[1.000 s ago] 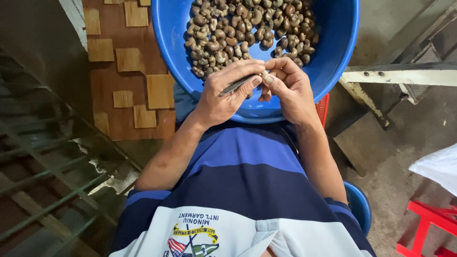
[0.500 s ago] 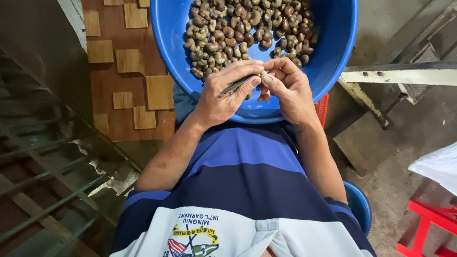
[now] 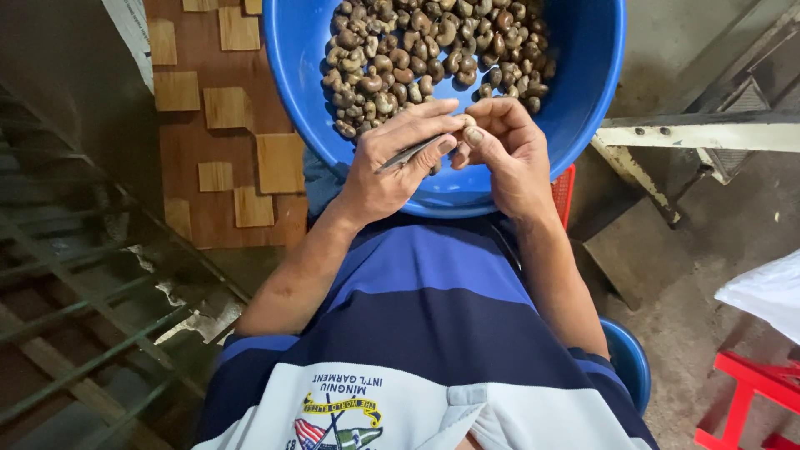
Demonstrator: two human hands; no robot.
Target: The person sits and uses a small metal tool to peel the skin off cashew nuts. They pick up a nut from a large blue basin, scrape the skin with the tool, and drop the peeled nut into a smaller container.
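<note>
A large blue plastic basin (image 3: pixel 308 75) rests on my lap, holding a heap of brown cashew nuts (image 3: pixel 417 50). Over its near rim my left hand (image 3: pixel 392 162) grips a thin metal pick (image 3: pixel 410 153), its tip pointing at my right hand. My right hand (image 3: pixel 508 150) pinches a single nut (image 3: pixel 468 123) between thumb and fingers; the nut is mostly hidden. The two hands touch at the fingertips.
A brown panel with lighter wooden squares (image 3: pixel 225 108) lies to the left, beside green metal bars (image 3: pixel 75 333). A pale metal frame (image 3: pixel 708 133) juts in at right. A red stool (image 3: pixel 750 392), a white bag (image 3: pixel 771 292) and a blue seat edge (image 3: pixel 629 358) sit at lower right.
The hands stay together over the basin's near rim; the fingers shift slightly around the nut. Nothing else has moved.
</note>
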